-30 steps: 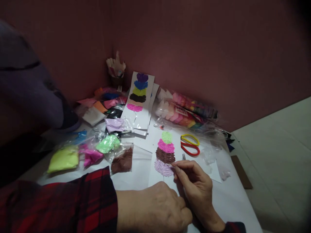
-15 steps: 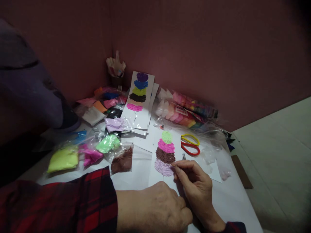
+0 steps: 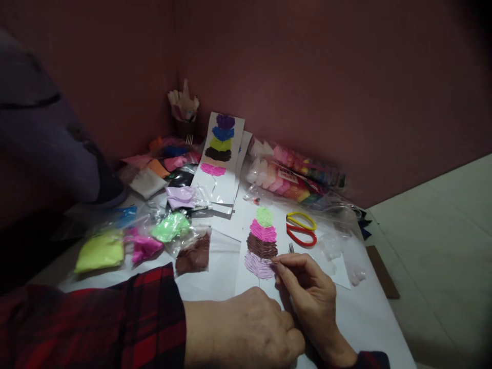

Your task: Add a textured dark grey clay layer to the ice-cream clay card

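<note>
On a white sheet [image 3: 249, 287] lies a leaf-like shape of textured modelling clay [image 3: 262, 246], banded green, pink, brown and lilac from the top. My right hand [image 3: 311, 297] is closed in a pinch at the lilac band's right edge. A thin tip shows at its fingertips, too small to name. The tines of a fork [image 3: 291, 248] show just above this hand; the rest is hidden. Curled in front of the sheet, my left hand [image 3: 253, 328] has its fingers tucked under, and what they hold, if anything, is hidden.
Clay bags, including yellow [image 3: 100, 251], green [image 3: 171, 226] and brown [image 3: 193, 252], lie left. Scissors with yellow and red handles [image 3: 302, 229] lie right of the sheet. Behind are a card with coloured clay bands [image 3: 222, 189], multicoloured clay packs [image 3: 284, 179] and a holder [image 3: 184, 125].
</note>
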The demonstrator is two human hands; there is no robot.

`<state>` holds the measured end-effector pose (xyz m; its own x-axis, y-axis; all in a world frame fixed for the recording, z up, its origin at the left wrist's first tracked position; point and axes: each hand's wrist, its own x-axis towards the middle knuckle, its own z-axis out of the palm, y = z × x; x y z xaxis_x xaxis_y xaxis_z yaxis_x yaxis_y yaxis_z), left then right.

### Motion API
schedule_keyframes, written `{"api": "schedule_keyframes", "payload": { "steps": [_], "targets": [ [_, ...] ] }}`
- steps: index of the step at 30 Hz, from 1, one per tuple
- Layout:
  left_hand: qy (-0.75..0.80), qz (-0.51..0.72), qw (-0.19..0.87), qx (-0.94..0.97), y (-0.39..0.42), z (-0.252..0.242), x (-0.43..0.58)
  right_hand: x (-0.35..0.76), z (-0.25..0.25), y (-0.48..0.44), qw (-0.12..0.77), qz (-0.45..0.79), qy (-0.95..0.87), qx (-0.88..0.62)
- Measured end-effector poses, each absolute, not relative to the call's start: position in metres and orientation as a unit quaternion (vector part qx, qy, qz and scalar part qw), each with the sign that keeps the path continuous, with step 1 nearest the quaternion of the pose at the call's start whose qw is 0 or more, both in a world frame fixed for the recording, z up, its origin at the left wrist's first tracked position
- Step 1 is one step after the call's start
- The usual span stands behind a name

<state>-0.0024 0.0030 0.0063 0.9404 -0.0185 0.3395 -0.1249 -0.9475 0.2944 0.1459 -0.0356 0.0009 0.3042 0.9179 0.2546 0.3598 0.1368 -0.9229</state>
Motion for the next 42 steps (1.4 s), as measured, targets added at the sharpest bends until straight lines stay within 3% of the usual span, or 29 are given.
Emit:
{"api": "schedule_keyframes", "payload": {
  "steps": [42],
  "targets": [
    [-0.031, 0.168, 0.153, 0.973, 0.0008, 0.0036, 0.0005, 0.1473, 0.0003, -0.0359, 0.524, 0.265, -0.531, -0.611]
  ]
}}
